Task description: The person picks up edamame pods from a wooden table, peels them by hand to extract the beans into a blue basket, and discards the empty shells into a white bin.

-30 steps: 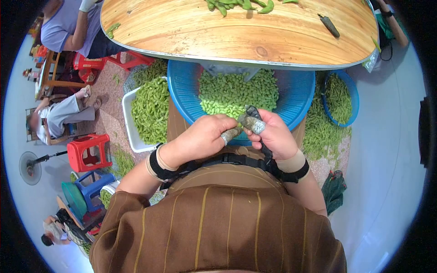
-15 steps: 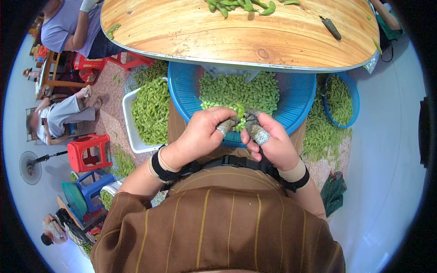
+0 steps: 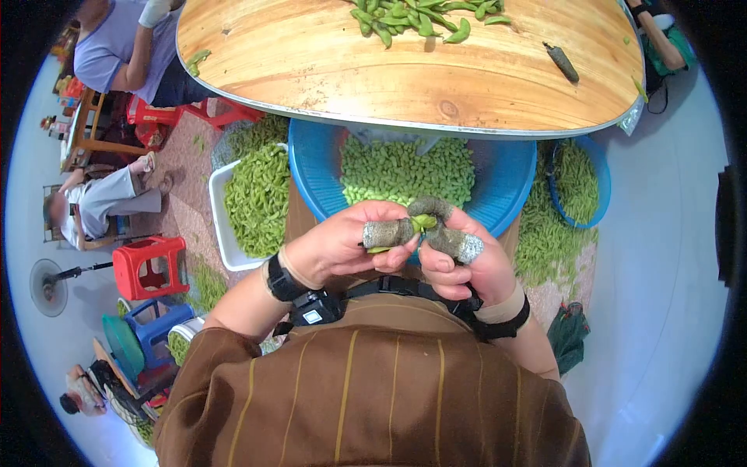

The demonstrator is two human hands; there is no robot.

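Near the frame's centre, my left hand (image 3: 333, 243) and right hand (image 3: 490, 272) pinch a green pod (image 3: 422, 223) between them; shelled beans (image 3: 405, 173) already heap the blue basin (image 3: 313, 171), while whole pods (image 3: 257, 198) fill the white tub (image 3: 216, 204) at left.

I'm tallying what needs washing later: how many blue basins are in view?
2. The larger basin is in the middle, holding shelled beans; the smaller basin, right of it, holds pods. Others may be hidden beneath the tabletop.
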